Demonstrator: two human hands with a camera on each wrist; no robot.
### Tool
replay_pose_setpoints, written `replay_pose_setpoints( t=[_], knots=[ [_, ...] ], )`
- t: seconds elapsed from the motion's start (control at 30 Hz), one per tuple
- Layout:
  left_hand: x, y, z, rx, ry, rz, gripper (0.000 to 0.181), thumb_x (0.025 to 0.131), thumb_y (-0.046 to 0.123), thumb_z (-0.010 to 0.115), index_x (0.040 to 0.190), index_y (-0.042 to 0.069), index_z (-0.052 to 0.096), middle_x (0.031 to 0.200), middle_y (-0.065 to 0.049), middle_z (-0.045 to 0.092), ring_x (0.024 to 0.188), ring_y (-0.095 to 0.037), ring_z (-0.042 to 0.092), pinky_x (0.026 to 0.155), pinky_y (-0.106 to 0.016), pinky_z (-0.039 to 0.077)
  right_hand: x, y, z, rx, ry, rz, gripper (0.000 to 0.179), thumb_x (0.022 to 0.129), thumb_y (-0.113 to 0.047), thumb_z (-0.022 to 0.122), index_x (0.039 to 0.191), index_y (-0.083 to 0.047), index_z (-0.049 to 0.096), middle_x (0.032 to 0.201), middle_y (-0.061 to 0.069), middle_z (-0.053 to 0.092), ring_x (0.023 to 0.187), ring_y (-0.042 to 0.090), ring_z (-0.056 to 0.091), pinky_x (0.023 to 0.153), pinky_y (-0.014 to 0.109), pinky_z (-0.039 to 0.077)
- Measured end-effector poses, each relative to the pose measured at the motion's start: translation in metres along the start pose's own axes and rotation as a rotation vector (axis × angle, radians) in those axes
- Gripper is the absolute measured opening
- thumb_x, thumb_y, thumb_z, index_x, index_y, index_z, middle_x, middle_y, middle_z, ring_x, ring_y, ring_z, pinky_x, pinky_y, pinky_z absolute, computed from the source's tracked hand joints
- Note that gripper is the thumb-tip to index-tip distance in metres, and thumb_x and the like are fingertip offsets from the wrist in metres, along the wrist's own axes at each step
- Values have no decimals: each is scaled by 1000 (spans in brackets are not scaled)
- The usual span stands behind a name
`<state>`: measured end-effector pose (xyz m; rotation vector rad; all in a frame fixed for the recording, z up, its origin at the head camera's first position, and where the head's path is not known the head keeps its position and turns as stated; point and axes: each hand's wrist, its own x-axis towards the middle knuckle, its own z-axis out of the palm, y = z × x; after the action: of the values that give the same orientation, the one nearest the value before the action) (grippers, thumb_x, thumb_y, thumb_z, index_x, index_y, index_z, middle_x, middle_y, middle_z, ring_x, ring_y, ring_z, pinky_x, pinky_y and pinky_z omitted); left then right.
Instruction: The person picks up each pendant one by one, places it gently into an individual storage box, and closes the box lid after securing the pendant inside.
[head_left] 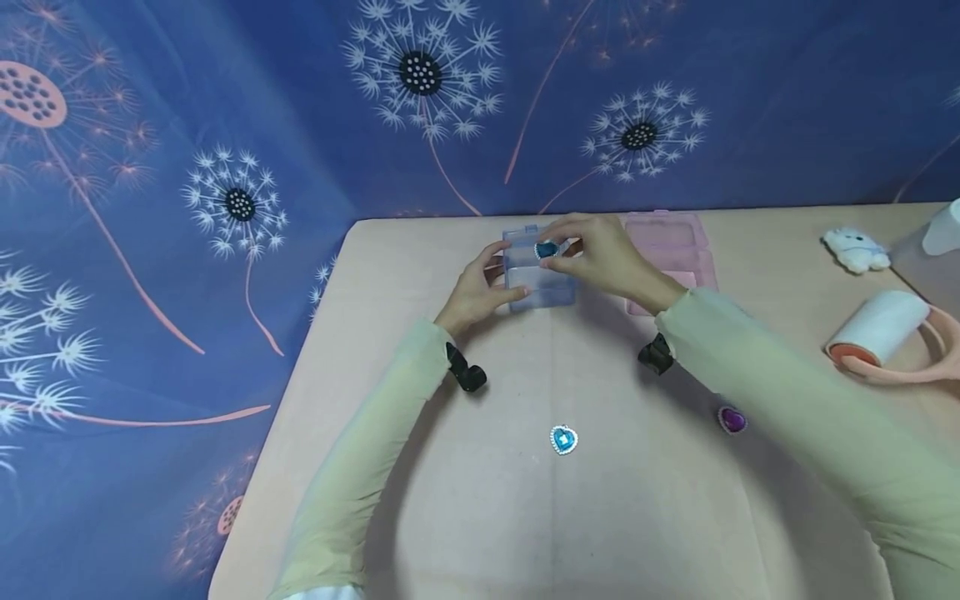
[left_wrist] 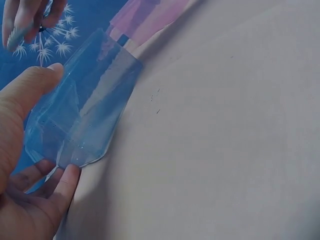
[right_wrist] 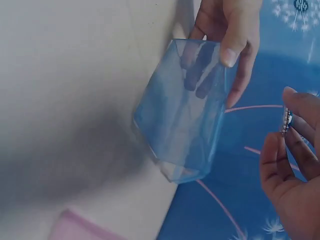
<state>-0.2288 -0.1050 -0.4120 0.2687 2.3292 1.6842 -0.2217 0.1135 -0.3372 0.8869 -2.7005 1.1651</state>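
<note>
Monitoring remotely, I see pale tabletop [head_left: 465,500] | blue dandelion-print cloth [head_left: 300,75] behind it | left hand [head_left: 476,292] grips blue box [head_left: 546,295] | right hand [head_left: 600,257] pinches blue gem [head_left: 547,249]

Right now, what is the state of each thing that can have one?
Left hand: gripping the blue box
Right hand: pinching the dark blue gem
Blue box: held, lid position unclear
Dark blue gem: held up
Light blue gem: face up on the table
Purple gem: face up on the table
Pink box: partly hidden, lid position unclear
Roller: lying on its side
White toy: on the table
</note>
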Motion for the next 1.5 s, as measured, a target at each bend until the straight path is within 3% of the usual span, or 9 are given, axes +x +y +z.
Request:
replay_pose_setpoints(
  t=[0.27, 0.57, 0.87, 1.23, 1.5],
  knots=[
    [-2, -1, -2, 12, -1, 2, 85, 80, 24, 80, 150, 24, 32, 146, -12, 41, 139, -28, 41, 110, -35, 43, 21, 9, 26, 8, -76, 61, 29, 83, -10, 76, 111, -3, 71, 111, 13, 69, 96, 26, 65, 83, 38, 58],
    [-1, -1, 0, -17, -2, 30, 86, 80, 19, 80, 151, 19, 31, 141, -13, 45, 137, -28, 43, 107, -34, 46, 31, 16, 42, -99, -209, 4, 23, 82, -4, 75, 105, -1, 73, 102, 15, 73, 87, 26, 68, 76, 40, 57],
    [-1, 1, -1, -6, -4, 3, 85, 80, 18, 80, 150, 21, 32, 144, -13, 43, 138, -28, 41, 109, -36, 44, 40, 20, 51, -129, -317, 63, 22, 84, 2, 69, 106, 2, 72, 106, 19, 72, 98, 32, 68, 89, 44, 56],
    [0, -1, 1, -6, 3, 5, 86, 80, 20, 80, 151, 21, 32, 146, -13, 41, 138, -29, 40, 108, -35, 45, 44, 21, 58, -216, -353, 115, 17, 79, 5, 70, 93, -2, 76, 96, 13, 74, 94, 29, 69, 89, 42, 56],
    [1, -4, 1, -1, 4, 12, 87, 79, 22, 81, 151, 23, 32, 145, -12, 41, 139, -28, 41, 107, -33, 46, 45, 19, 58, -230, -377, 134, 16, 78, 1, 73, 93, -2, 75, 99, 14, 74, 97, 30, 68, 90, 42, 55]
  ],
)
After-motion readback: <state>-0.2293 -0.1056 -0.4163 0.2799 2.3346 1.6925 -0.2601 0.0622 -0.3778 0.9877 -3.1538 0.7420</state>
